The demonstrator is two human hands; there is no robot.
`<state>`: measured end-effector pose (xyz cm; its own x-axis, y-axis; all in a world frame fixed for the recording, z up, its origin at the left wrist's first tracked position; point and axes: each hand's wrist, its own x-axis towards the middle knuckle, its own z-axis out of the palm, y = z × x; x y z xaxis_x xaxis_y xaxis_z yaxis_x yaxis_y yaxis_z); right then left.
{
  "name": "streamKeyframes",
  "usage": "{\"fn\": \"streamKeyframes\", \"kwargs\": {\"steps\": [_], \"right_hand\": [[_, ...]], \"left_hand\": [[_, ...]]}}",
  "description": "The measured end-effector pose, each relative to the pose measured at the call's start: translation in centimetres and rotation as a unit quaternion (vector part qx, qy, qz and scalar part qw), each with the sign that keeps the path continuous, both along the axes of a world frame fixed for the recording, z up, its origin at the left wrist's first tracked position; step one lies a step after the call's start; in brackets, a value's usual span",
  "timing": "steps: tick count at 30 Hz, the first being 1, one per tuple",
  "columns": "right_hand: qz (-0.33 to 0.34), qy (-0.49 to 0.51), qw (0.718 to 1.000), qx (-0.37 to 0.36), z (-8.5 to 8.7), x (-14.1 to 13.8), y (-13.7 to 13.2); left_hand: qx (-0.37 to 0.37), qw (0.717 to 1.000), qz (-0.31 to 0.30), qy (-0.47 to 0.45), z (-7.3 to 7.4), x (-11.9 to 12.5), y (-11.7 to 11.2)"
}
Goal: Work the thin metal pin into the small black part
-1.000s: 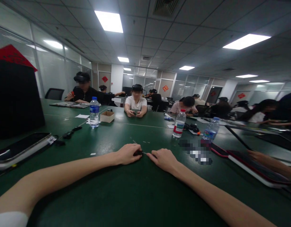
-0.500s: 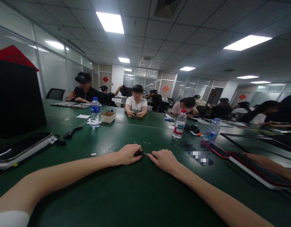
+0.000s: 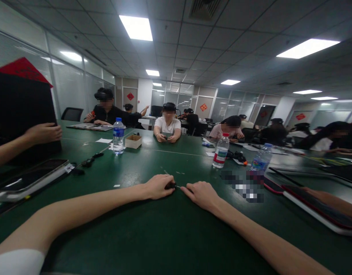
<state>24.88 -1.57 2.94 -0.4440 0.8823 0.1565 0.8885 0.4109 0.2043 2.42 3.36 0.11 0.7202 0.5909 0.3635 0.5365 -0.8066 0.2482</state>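
Note:
On the green table (image 3: 141,233), my two hands meet in front of me. My left hand (image 3: 159,186) is closed around a small dark object (image 3: 171,185), mostly hidden by the fingers. A thin pale shaft (image 3: 178,186) sticks out of it to the right, like a small screwdriver. At the shaft's far end is my right hand (image 3: 201,193), its fingers curled and thumb pointing at the tip. What those fingers pinch, if anything, is too small to make out. A small white scrap (image 3: 117,186) lies beyond my left forearm.
Ahead stand a blue-capped bottle (image 3: 118,137), a small open box (image 3: 133,141), a red-capped bottle (image 3: 221,151) and another bottle (image 3: 260,158). A tablet-like device (image 3: 33,177) lies left. Another person's hand (image 3: 46,133) touches a black panel (image 3: 21,103). People sit across the table.
The view has shifted slightly, moving the scene a little to the right. Another person's hand and forearm have come in at the left, onto the black panel. My hands keep their pose.

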Motion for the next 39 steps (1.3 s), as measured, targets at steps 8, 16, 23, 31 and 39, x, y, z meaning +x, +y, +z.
{"fn": "streamKeyframes", "kwargs": {"steps": [8, 16, 23, 31, 39], "right_hand": [[0.005, 0.012, 1.0, -0.003, 0.2, 0.01, -0.09], [0.008, 0.01, 1.0, 0.0, 0.14, -0.03, -0.1], [0.0, 0.013, 1.0, -0.002, 0.18, -0.05, -0.12], [-0.001, -0.008, 1.0, 0.015, -0.16, 0.04, 0.11], [-0.004, 0.004, 1.0, 0.005, 0.03, -0.03, -0.02]], "left_hand": [[0.0, 1.0, 0.0, 0.003, 0.16, 0.0, -0.07], [0.0, 1.0, -0.006, 0.003, 0.19, -0.03, -0.07], [-0.003, 1.0, -0.004, -0.001, 0.02, -0.05, 0.04], [-0.001, 1.0, -0.001, -0.002, -0.15, 0.02, 0.16], [-0.004, 1.0, -0.002, -0.001, 0.03, 0.03, 0.0]]}}
